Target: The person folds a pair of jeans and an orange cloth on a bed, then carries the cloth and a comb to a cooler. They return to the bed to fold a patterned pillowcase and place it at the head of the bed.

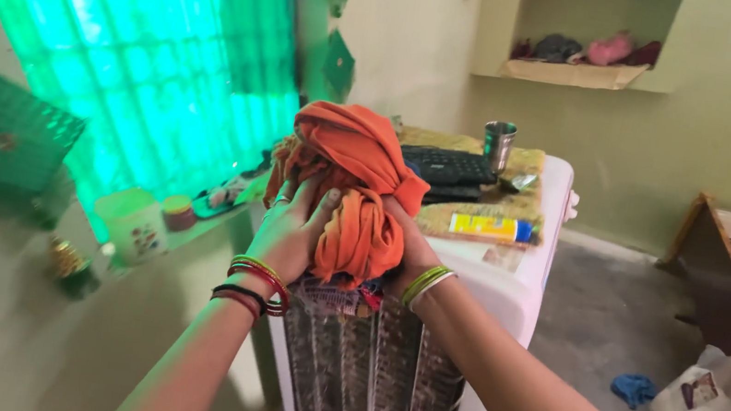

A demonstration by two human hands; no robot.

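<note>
We grip the bunched orange cotton cloth (354,186) with our left hand (290,229) and right hand (407,248), fingers clenched into its folds, though a loose hanging end could, we judge, slip free.

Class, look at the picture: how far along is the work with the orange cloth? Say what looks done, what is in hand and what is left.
Done: the orange cloth is already bunched into a bundle, off the white cooler. In hand: left hand and right hand both grip it from below. Left: it hangs loose and crumpled, neither folded flat nor set down.
</note>
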